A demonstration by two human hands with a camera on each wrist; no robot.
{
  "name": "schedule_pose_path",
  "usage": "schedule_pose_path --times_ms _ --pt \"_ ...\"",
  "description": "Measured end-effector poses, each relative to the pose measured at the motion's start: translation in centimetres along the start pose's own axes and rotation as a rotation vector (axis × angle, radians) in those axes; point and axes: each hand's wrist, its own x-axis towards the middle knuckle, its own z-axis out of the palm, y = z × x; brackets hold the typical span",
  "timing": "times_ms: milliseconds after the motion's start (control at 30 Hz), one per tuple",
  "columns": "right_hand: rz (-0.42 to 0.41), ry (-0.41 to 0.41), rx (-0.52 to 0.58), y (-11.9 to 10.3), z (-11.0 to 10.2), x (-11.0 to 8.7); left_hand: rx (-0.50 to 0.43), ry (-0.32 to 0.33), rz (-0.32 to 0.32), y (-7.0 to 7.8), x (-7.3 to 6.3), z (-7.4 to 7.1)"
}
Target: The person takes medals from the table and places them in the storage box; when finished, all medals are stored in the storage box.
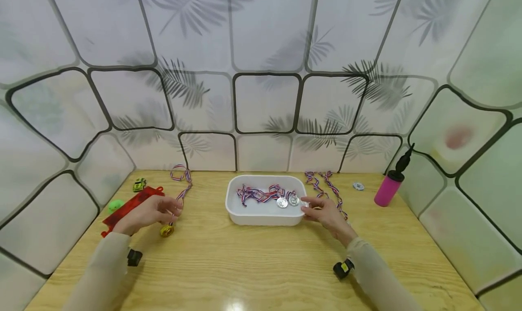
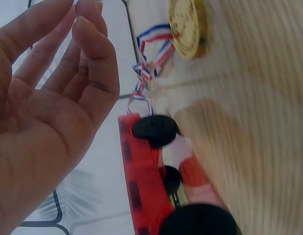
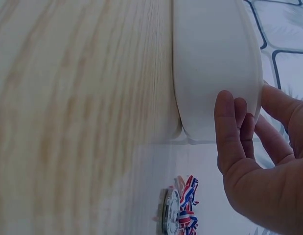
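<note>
Being pinched at its right rim by the right hand (image 1: 326, 216), the white tray (image 1: 261, 220) was set mid-table. The left hand (image 1: 148, 211), its fingers loosely curved and unladen, was held to the left, with 1 gold medal (image 1: 166, 230) just below on the near side. The medal's striped ribbon (image 1: 187, 179) was partly hidden by that hand. 2 silver medals (image 1: 282, 202) and tangled ribbons (image 1: 254, 194) were contained in the smooth, round-cornered tray.
</note>
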Motion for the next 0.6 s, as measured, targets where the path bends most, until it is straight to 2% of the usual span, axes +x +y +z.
schedule_pose_path --times_ms 167,467,600 --pt "0.008 0.002 0.01 -0.1 0.0 0.0 0.038 -0.038 -0.004 -0.8 -0.7 -0.3" --pt "-0.001 0.004 -0.001 0.1 0.0 0.3 0.104 -0.117 0.051 -1.0 -1.7 -0.7" --pt "0.005 0.009 -0.004 0.1 0.0 0.3 0.118 -0.133 0.031 -1.1 -1.8 -0.6"
